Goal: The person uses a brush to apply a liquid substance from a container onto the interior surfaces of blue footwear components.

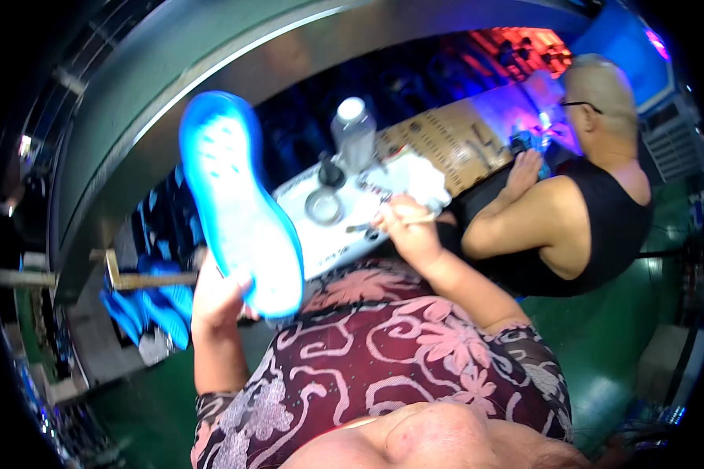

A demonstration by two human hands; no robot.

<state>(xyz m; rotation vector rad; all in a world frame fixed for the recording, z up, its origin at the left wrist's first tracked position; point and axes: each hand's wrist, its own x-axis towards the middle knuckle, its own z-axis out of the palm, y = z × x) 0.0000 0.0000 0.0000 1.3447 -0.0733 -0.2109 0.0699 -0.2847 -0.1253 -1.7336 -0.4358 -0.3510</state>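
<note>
Two hands are at work, and they stand well apart. Farthest left, a heap of blue soles (152, 309) lies low beside a metal frame, crowding that side. Next comes the left hand (220, 301), closed around the heel end of a translucent blue shoe sole (238, 203), which it holds up tilted, tread face toward the camera, toe high and leaning left. To handle this well, I judge the grip should stay at the heel so the whole face remains free, and the sole should stay above the lap rather than swing toward the curved metal housing (211, 55) that arches just behind its toe. Right of it sits a white tray (321, 250) at the bench edge, bearing a dark ring-shaped lid (325, 207), with a clear plastic jar (353, 129) behind. The right hand (407, 227) reaches over the tray's right end, fingers pinched on a thin stick, probably a brush (418, 219), though its tip is too small to make out. A steady wrist over the tray looks wise, since the tray's near edge overhangs the patterned lap. Farthest right, a co-worker in a black sleeveless top (602, 227) sits close, an elbow just beside the right forearm, so room narrows there; the green floor (602, 344) beyond looks open.
</note>
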